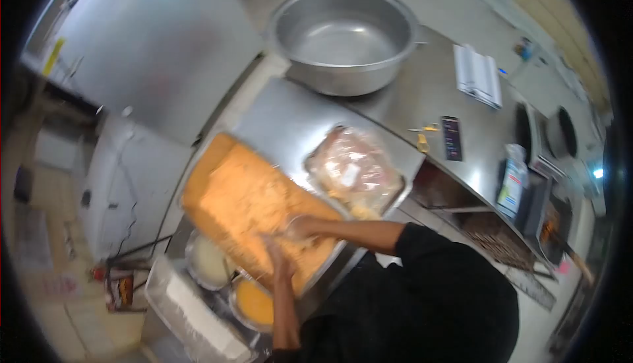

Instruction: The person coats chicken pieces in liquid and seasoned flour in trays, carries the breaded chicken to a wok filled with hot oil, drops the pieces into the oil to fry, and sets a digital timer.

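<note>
A large rectangular metal tray (339, 249) holds a heap of orange, crumbly breading-like powder (247, 188). My left hand (275, 251) reaches into the powder near the tray's near side, its fingers partly covered. Close beside it, my right hand (301, 228) is down in the powder too, with its fingers buried or blurred. Whether either hand grips anything is hidden. Right of the powder sits a smaller metal tray (397, 205) with a clear plastic bag (353, 165) of what looks like raw meat.
By the powder tray stand a bowl of yellow-orange liquid (254, 302), a bowl of pale contents (210, 261) and a bin of white powder (201, 310). Beyond are a large metal basin (343, 40), a phone (452, 137), yellow-handled scissors (422, 142), papers (477, 76) and a carton (511, 185).
</note>
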Action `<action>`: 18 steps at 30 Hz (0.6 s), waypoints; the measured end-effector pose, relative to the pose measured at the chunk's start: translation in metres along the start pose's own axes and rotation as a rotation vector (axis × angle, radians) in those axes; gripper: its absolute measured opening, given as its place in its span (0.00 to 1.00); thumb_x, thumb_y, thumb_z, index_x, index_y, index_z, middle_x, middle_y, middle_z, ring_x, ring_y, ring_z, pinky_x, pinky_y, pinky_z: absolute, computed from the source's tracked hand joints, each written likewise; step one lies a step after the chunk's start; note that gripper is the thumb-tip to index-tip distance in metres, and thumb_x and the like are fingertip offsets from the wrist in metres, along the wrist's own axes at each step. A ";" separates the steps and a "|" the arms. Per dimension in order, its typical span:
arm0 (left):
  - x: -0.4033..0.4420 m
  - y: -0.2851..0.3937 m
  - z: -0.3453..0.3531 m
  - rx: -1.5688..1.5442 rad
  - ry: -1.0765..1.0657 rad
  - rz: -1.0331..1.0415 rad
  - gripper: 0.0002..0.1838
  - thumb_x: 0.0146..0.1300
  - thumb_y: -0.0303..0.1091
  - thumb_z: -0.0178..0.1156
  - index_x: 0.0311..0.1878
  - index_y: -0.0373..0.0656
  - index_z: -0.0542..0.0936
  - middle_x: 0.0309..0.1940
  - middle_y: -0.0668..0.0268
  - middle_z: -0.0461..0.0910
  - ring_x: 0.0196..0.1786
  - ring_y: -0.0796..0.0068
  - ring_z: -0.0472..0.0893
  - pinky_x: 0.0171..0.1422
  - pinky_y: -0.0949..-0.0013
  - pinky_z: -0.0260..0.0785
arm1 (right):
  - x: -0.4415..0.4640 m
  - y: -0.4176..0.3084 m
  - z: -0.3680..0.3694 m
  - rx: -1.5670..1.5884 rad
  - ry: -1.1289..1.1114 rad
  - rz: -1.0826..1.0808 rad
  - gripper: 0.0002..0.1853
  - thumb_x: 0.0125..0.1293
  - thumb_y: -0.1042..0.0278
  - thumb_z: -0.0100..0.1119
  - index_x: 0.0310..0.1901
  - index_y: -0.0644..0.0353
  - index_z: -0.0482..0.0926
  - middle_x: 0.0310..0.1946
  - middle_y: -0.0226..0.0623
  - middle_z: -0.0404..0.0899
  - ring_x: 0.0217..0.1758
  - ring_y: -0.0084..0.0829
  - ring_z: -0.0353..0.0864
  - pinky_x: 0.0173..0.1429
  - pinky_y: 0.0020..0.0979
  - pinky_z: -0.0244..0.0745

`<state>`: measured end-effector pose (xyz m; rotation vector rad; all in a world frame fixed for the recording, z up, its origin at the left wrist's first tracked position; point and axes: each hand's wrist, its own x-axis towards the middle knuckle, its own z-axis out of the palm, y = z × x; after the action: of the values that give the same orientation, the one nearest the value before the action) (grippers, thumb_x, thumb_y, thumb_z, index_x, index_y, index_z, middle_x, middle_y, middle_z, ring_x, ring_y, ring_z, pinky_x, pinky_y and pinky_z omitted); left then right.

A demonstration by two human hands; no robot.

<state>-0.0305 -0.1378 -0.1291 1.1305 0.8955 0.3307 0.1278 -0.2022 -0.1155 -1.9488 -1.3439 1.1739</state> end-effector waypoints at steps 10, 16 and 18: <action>-0.017 0.018 -0.052 -0.433 0.150 0.137 0.41 0.78 0.61 0.32 0.81 0.44 0.38 0.82 0.60 0.35 0.82 0.62 0.42 0.83 0.60 0.37 | -0.022 -0.072 -0.123 -0.001 0.012 0.213 0.43 0.66 0.33 0.54 0.61 0.73 0.71 0.55 0.59 0.77 0.59 0.50 0.78 0.63 0.44 0.75; 0.038 0.058 -0.001 -0.078 0.250 0.005 0.47 0.73 0.71 0.30 0.81 0.48 0.36 0.82 0.59 0.39 0.81 0.57 0.49 0.82 0.57 0.44 | 0.061 -0.036 -0.047 -0.303 0.295 0.100 0.38 0.60 0.39 0.66 0.60 0.65 0.74 0.59 0.46 0.78 0.59 0.45 0.79 0.61 0.42 0.75; 0.029 0.067 0.002 -0.325 0.061 -0.131 0.51 0.69 0.76 0.29 0.81 0.49 0.34 0.82 0.60 0.35 0.83 0.58 0.41 0.83 0.56 0.37 | 0.067 0.002 -0.031 -0.003 0.197 -0.019 0.37 0.63 0.38 0.62 0.63 0.63 0.72 0.62 0.45 0.76 0.62 0.44 0.77 0.64 0.40 0.73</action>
<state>0.0023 -0.0915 -0.0824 0.7626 0.9264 0.3885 0.1652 -0.1396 -0.1257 -1.9912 -1.2595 0.9435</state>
